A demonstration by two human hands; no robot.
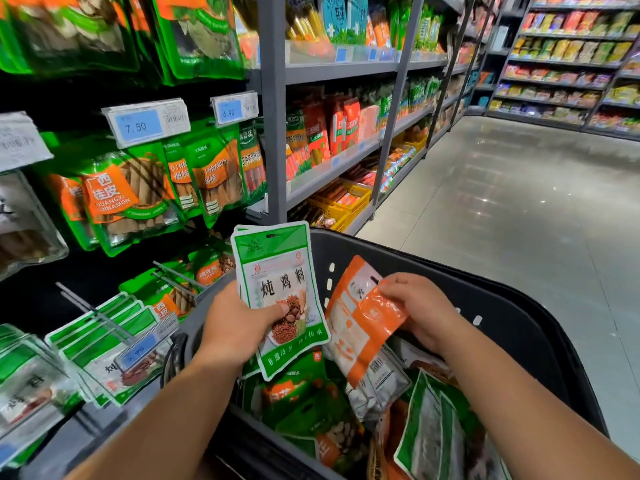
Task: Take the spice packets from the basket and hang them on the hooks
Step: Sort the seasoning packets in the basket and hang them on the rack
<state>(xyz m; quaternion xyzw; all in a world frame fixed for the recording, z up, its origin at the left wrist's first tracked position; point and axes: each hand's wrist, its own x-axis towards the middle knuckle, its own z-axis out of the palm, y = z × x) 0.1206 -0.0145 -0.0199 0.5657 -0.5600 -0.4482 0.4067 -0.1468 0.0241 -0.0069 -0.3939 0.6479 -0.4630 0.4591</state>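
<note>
My left hand (239, 323) grips a small stack of green-and-white spice packets (277, 282), held upright above the black basket (502, 306). My right hand (420, 306) pinches the top of an orange-and-white packet (360, 320) that leans against the green stack. Several more green and orange packets (311, 410) lie loose in the basket below. To the left, bare metal hooks (173, 275) stick out of the dark rack, and matching green-and-white packets (104, 341) hang on a lower hook.
Cinnamon packets (128, 195) hang on hooks above, under price tags (145, 121). Grey shelving (273, 133) with snacks and a yellow crate (343, 202) stands behind the basket. The tiled aisle floor (519, 209) stretches to the right towards more shelves.
</note>
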